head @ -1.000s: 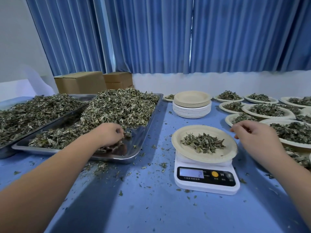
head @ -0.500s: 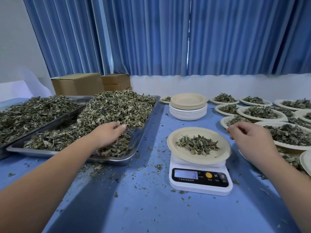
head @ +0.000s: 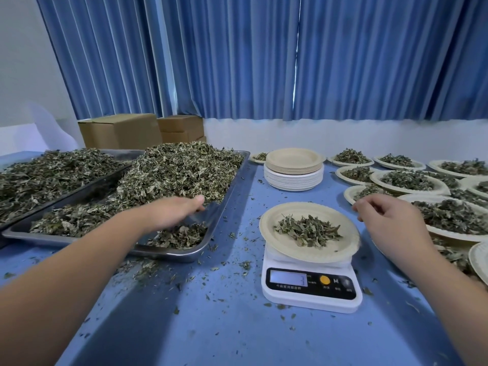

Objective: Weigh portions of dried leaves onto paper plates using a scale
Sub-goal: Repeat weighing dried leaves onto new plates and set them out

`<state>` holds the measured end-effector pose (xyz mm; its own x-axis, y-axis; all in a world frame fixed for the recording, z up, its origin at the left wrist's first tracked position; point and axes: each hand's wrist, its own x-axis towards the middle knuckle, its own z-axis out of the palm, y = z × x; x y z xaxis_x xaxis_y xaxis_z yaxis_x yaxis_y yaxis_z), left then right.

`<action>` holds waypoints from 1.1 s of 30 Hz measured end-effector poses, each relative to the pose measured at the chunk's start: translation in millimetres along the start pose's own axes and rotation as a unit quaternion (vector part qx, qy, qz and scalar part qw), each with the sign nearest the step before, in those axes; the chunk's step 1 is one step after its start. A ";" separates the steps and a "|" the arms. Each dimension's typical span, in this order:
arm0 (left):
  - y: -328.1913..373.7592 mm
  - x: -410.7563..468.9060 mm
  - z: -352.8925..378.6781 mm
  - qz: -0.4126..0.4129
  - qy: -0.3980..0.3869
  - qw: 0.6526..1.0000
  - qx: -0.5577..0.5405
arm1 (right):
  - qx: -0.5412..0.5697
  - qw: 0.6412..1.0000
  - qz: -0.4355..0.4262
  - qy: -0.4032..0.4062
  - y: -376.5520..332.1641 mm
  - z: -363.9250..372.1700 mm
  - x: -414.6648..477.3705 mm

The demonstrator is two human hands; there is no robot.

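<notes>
small heap of dried leaves [head: 309, 230] sits mid paper plate [head: 343, 249], and the plate is on top of the white scale [head: 311, 299] on the blue table [head: 237, 334]. scale display is lit but too blurry for me to read

right hand [head: 388, 217] hovers just right of the plate, not touching it, fingers loosely curled down with nothing visible in them. left hand [head: 171, 210] is over in the metal tray [head: 224, 196] left of the scale, palm down, fingers stretched fairly straight on the loose leaves at the near corner, beside the big leaf pile [head: 179, 173]. can't tell if anything is under the palm. hands are well apart, scale between them

second tray [head: 87, 190] of leaves sits further left, touching the first. stack of empty plates [head: 294, 167] behind the scale, a bunch of filled plates [head: 406, 180] crowded at the right. crumbs of leaf all over the table. cardboard boxes [head: 121, 130] and blue curtains [head: 237, 56] at the back
</notes>
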<state>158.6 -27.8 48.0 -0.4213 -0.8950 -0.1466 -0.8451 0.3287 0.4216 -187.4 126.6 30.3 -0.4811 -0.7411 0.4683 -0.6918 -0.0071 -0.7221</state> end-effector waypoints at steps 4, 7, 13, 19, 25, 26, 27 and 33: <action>0.8 -12.6 14.2 -0.021 -0.106 0.989 0.099 | -0.001 1.000 -0.001 0.000 -0.7 -0.5 -1.7; 8.2 -22.1 15.6 -0.047 -0.107 0.984 0.131 | -0.002 1.000 0.002 0.002 0.1 -1.1 -0.6; 20.6 -48.9 19.5 -0.038 -0.073 0.986 0.146 | 0.007 1.000 0.003 0.004 0.6 -4.4 -2.3; 21.0 -69.7 13.7 0.008 -0.060 0.987 0.147 | 0.016 1.000 -0.005 0.007 -0.1 -6.6 -3.6; 7.2 -67.4 14.4 0.043 -0.002 0.998 0.043 | 0.024 1.000 -0.001 0.011 -0.4 -7.1 -3.7; 5.6 -64.8 13.7 0.042 0.001 0.998 0.038 | 0.025 1.000 0.000 0.010 -0.2 -7.0 -3.5; 4.2 -62.2 12.9 0.042 0.003 0.999 0.034 | 0.026 1.000 0.000 0.009 0.1 -7.2 -3.2; -0.8 -42.0 5.5 0.011 -0.027 0.997 0.074 | 0.033 0.999 -0.004 0.006 2.0 -7.2 -2.4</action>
<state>175.1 11.2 48.9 -0.4546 -0.8707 -0.1877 -0.8727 0.3934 0.2892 -191.5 133.1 31.4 -0.4814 -0.7332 0.4802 -0.6597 -0.0576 -0.7493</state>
